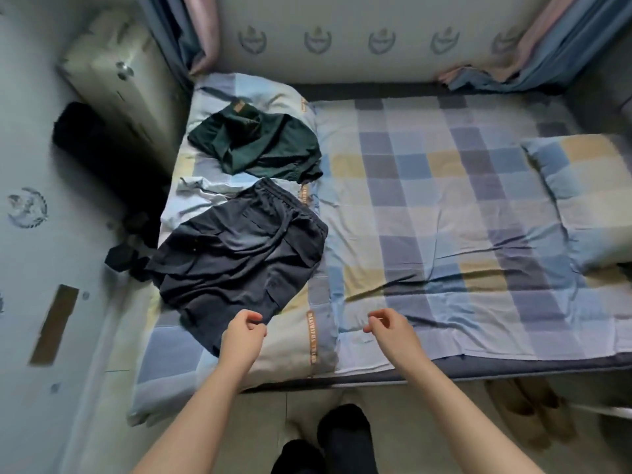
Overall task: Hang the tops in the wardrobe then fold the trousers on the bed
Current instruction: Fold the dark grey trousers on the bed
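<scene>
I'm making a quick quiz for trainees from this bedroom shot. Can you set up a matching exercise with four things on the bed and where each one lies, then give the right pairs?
Things:
1. dark grey trousers
2. dark green garment
3. checked pillow
4. left hand

Places:
A. at the right end of the bed
B. far left of the bed, close to the wall
C. at the near hem of the trousers
D. left part of the bed, between the green garment and the person

Pairs: 1-D, 2-B, 3-A, 4-C
</scene>
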`<action>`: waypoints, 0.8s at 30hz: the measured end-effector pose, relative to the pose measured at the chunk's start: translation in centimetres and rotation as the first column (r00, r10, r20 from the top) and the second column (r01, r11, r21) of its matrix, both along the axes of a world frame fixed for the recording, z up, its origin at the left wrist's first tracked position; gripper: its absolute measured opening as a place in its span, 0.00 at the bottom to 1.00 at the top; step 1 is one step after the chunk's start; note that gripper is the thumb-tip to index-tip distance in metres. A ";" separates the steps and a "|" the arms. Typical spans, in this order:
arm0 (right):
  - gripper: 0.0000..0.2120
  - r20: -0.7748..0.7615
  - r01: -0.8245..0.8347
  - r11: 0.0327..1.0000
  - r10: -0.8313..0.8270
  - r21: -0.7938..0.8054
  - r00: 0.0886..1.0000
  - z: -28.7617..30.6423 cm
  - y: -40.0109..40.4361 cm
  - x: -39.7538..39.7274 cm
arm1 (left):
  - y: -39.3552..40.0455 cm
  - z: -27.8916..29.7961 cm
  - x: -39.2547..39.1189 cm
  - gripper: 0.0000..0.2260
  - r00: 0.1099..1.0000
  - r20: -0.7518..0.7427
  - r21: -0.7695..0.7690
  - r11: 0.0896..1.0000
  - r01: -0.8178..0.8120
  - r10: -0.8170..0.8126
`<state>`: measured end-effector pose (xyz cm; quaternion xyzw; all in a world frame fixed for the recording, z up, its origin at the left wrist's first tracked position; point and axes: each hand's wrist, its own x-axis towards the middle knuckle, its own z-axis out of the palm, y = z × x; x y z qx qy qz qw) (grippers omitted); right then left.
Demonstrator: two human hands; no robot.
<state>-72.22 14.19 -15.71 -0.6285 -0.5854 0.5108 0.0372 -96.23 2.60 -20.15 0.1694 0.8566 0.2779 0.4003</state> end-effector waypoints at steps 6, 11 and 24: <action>0.08 -0.006 -0.012 0.998 0.011 -0.062 1.000 -6.0 11.0 -6.0 | 7.6 -4.8 -3.4 0.07 0.999 -0.016 -0.053 0.998 0.029 -0.030; 0.10 -0.025 -0.026 0.992 0.023 -0.125 0.999 -13.4 18.8 -10.2 | 13.9 -10.1 -4.5 0.08 1.000 -0.019 -0.093 0.995 0.022 -0.024; 0.22 -0.024 0.051 0.978 -0.057 -0.204 0.998 -33.4 30.6 -17.7 | 25.5 -26.1 -5.3 0.29 0.888 -0.202 -0.151 0.909 0.389 -0.414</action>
